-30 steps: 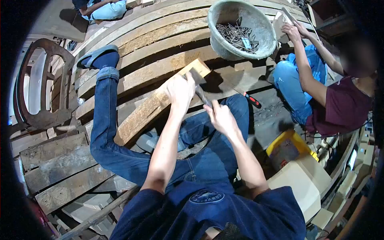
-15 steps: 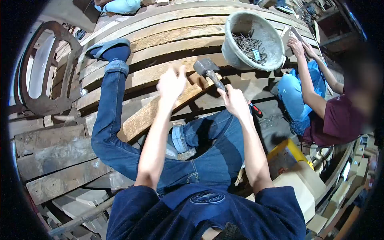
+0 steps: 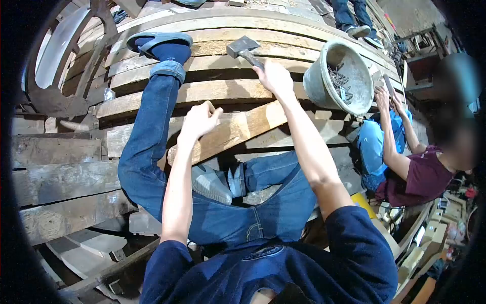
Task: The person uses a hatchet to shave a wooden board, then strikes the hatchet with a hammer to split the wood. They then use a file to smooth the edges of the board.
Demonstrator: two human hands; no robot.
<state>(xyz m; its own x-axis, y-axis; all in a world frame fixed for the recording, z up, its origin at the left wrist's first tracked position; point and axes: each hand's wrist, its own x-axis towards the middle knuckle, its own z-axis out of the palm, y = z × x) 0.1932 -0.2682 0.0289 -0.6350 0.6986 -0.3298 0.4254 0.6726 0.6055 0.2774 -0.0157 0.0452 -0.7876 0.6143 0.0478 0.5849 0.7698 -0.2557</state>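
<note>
My right hand (image 3: 276, 81) is wrapped round the handle of a hammer (image 3: 243, 47), whose square, dark metal head is lifted over the slats beyond the plank. A wooden plank (image 3: 238, 129) lies at a slant between my legs. Above its left part is my left hand (image 3: 199, 120), its fingers curled in and the thumb close to them. Whatever it may hold is too small or hidden to make out.
A grey bucket (image 3: 338, 76) of nails leans on the slatted wooden platform (image 3: 217, 33) at the right. Beside it sits a co-worker in a maroon shirt (image 3: 415, 175), hands on a tool. Another person's feet (image 3: 359, 33) show at the back. A rusty metal frame (image 3: 55, 106) stands left.
My right hand has swung the hammer up and away from the plank, to the left. My left hand has drawn back a little to the left. The whole view has shifted slightly.
</note>
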